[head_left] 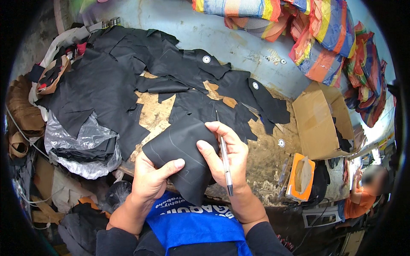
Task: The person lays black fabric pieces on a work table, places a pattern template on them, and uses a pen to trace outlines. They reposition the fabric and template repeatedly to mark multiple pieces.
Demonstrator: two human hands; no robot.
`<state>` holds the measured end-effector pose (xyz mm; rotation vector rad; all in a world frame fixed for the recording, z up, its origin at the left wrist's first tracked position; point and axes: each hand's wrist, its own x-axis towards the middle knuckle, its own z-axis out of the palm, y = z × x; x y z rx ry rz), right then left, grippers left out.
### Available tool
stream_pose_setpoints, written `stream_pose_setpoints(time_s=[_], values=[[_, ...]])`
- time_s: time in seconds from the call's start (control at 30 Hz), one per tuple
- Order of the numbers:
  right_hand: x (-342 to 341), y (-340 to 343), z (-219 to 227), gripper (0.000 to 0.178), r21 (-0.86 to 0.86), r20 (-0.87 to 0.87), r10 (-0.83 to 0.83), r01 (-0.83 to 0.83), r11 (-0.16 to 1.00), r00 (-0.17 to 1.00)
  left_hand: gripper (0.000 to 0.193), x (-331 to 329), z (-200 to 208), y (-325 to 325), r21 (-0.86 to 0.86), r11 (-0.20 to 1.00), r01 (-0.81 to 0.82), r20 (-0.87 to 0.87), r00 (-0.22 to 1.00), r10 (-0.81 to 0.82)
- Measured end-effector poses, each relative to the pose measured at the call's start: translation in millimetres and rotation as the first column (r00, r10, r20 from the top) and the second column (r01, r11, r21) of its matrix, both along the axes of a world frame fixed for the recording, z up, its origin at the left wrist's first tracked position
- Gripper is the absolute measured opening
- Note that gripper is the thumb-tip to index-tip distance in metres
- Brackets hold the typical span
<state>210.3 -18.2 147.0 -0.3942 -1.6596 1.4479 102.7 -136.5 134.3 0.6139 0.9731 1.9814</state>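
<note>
Between my two hands is a piece of black leather-like material (181, 141) with thin pale lines drawn on it. My left hand (149, 177) grips its left edge, the thumb lying on top. At the upper right edge, my right hand (234, 155) pinches the same piece between thumb and fingers. A slim clear-barrelled pen (226, 168) also rests in my right hand, its tip pointing away from me. Beyond them, large black sheets (106, 81) of similar material spread in overlapping layers over the worn wooden table (265, 170).
An open cardboard box (314, 119) stands at the right, near an orange box (301, 177). Clear plastic (85, 158) wraps dark pieces at the left edge. White round discs (255, 85) lie on the sheets. Striped bags (320, 47) hang at the far right. Another person (363, 194) sits at right.
</note>
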Motion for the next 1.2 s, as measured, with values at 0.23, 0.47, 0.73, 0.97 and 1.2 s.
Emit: stream_pose_setpoints(time_s=[0.23, 0.47, 0.73, 0.97, 1.2], values=[[6.1, 5.0, 3.5, 0.044, -0.119, 0.16, 0.094, -0.076, 0.99, 0.983, 0.025, 5.8, -4.3, 7.8, 0.078, 0.987, -0.139, 0.009, 0.99, 0.138], [11.1, 2.4, 8.0, 0.069, -0.145, 0.088, 0.257, -0.243, 0.959, 0.962, 0.021, 7.3, -4.0, 12.4, 0.103, 0.961, -0.256, -0.078, 0.961, 0.264], [10.8, 6.2, 7.8, 0.058, -0.203, 0.04, 0.271, -0.258, 0.945, 0.962, 0.025, 5.0, 0.9, 6.1, 0.039, 0.97, -0.241, -0.235, 0.941, 0.243], [11.3, 1.6, 7.6, 0.052, 0.0, 0.064, 0.136, -0.136, 0.991, 0.989, 0.037, 10.1, 1.1, 8.1, -0.031, 0.976, -0.215, -0.385, 0.904, 0.186], [13.1, 5.1, 6.2, 0.057, -0.001, 0.047, 0.154, -0.154, 0.988, 0.987, 0.023, 14.2, -0.3, 11.0, -0.009, 0.966, -0.257, -0.176, 0.952, 0.252]])
